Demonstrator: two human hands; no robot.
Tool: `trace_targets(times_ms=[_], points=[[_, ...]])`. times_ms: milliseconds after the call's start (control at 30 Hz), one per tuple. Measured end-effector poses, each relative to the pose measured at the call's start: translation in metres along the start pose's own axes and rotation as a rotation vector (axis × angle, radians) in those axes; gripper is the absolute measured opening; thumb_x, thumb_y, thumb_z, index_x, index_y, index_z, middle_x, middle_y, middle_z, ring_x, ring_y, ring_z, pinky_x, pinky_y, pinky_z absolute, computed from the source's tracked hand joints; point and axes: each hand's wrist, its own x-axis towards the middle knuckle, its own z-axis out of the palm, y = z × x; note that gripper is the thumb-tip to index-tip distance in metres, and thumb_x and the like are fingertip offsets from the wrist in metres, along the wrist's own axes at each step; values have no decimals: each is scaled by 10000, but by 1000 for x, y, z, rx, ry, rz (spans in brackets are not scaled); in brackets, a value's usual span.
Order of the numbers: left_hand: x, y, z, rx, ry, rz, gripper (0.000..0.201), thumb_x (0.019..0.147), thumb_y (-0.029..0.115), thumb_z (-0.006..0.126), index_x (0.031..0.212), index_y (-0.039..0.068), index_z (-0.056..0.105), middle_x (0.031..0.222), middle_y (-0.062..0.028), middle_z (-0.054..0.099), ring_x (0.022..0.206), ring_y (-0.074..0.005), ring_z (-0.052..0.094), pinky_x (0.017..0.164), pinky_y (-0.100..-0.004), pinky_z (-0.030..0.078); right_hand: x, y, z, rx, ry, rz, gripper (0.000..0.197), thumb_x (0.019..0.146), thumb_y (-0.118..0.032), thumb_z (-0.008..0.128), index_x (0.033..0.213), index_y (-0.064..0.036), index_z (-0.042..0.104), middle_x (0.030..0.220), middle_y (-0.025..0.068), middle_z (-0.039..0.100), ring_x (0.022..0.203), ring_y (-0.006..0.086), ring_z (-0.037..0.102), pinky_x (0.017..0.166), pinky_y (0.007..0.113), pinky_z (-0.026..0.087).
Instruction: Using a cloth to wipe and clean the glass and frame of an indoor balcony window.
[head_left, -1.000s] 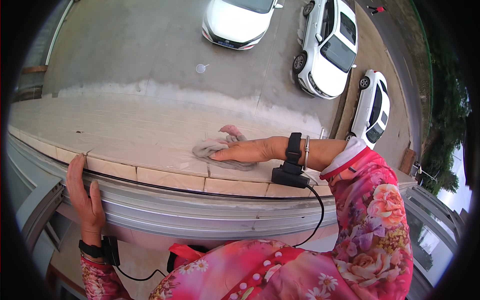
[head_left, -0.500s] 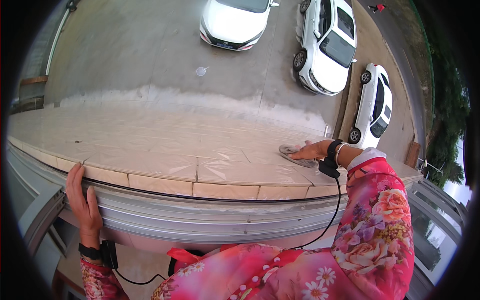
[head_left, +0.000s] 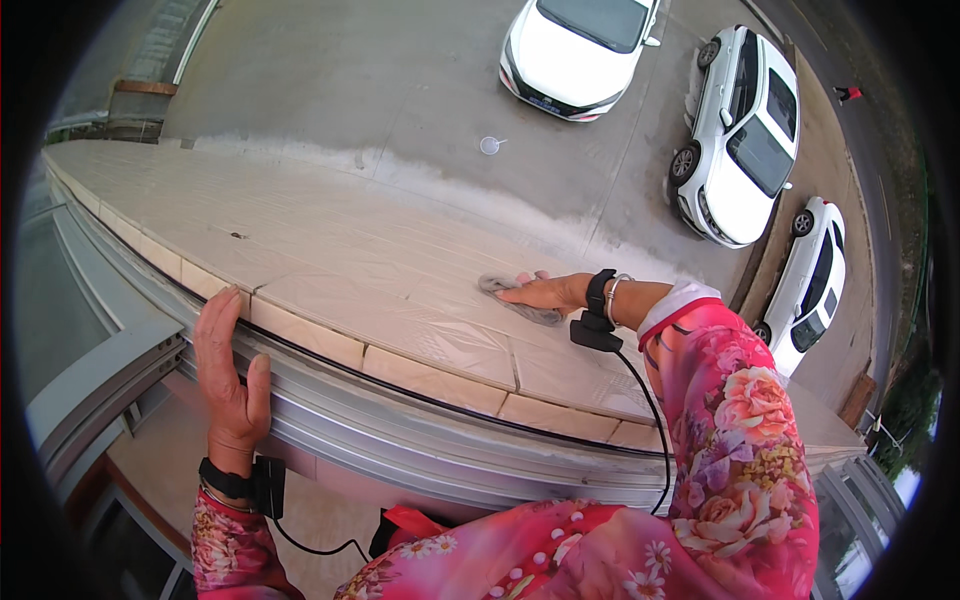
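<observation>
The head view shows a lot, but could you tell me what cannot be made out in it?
- Grey cloth: mostly covered by the right hand.
- Left hand: fingertips hidden over the ledge edge.
- Third white car: partly hidden behind the ledge.
</observation>
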Motion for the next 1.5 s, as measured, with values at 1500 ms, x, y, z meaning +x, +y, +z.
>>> trace_targets(times_ms=[1500], points=[[2,-2,0,-25,-1,23,646,788,310,625,1307,-14,415,1277,-203,490,1211,-386,431,997,-457,331,-22,-342,45,-209,-123,-891,770,876,-645,371,1407,-88,377,1438,172,359,1316,268,326,1092,342,224]])
